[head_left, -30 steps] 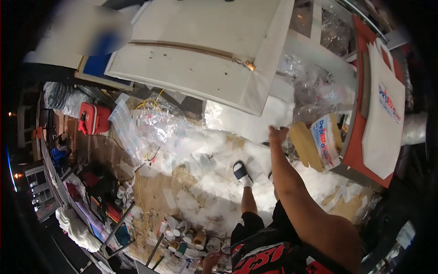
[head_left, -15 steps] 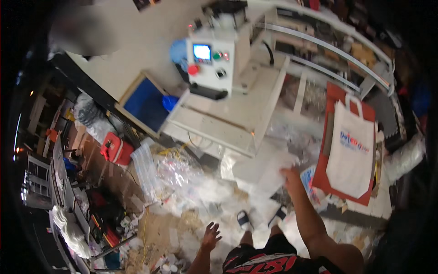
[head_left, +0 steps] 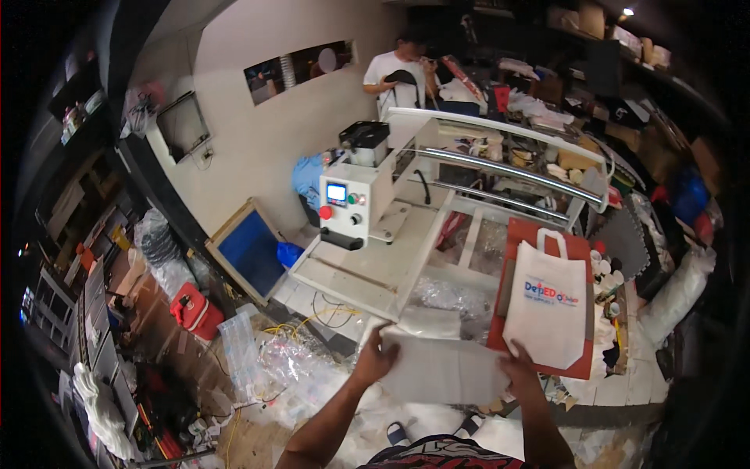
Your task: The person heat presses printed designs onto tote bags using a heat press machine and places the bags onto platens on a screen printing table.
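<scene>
Sheet: the pale sheet is between my two hands, its left edge at my left fingers and its right edge at my right; it is stretched out in front of me, blurred at the edges.
Bag: just beyond my right fingers, the white bag with a printed front lies flat, handle pointing away from me.
Board: the bag rests on a red board that shows around its edges.
Bench: white and tiled, it runs under the board, with cups and clutter along the right.
Press: past the sheet stands a white press, with a lit screen, a red button and metal rails reaching right.
Floor: clear plastic is heaped to my left, near a red cooler.
Room: a blue frame leans by the pale wall; a person in a white shirt holds something dark.
Left hand: these fingers are narrow, closed on the sheet's left edge.
Right hand: these fingers grip the right edge, overlapping the bag's near corner in view; I can't tell whether they touch it.
</scene>
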`<state>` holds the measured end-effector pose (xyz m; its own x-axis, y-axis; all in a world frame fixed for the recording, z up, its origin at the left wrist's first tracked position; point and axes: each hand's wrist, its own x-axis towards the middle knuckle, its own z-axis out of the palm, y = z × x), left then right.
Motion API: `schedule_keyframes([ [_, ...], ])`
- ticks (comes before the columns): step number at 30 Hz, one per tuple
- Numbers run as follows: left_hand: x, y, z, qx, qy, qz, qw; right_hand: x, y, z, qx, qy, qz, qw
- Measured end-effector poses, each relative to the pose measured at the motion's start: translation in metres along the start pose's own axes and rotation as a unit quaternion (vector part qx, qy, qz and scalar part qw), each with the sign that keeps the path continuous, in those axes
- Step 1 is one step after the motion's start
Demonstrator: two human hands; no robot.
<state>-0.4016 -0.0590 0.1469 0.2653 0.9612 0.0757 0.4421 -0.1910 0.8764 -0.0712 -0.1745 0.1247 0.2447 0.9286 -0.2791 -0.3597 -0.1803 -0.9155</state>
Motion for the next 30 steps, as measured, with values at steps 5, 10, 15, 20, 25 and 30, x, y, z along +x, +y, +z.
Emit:
schedule_keyframes([
  [5,0.126,0.112,0.018,0.049,0.17,0.243,0.954,0.067,-0.129,-0.036,-0.102,0.058,-0.229,0.966],
  [10,0.14,0.289,0.056,-0.106,0.275,0.364,0.883,-0.003,-0.315,-0.05,-0.12,0.229,-0.678,0.688],
  [15,0.18,0.202,0.231,0.145,0.191,0.394,0.887,0.05,-0.228,-0.195,-0.378,0.325,-0.561,0.662],
  [20,0.134,0.052,0.384,0.346,-0.159,0.069,0.922,0.105,0.003,-0.336,-0.571,0.218,-0.212,0.762],
  [25,0.11,0.064,0.373,0.316,-0.102,0.073,0.94,0.084,-0.001,-0.306,-0.56,0.264,-0.233,0.75],
  [30,0.112,0.057,0.369,0.292,-0.086,0.061,0.95,0.079,-0.002,-0.296,-0.556,0.279,-0.222,0.751],
])
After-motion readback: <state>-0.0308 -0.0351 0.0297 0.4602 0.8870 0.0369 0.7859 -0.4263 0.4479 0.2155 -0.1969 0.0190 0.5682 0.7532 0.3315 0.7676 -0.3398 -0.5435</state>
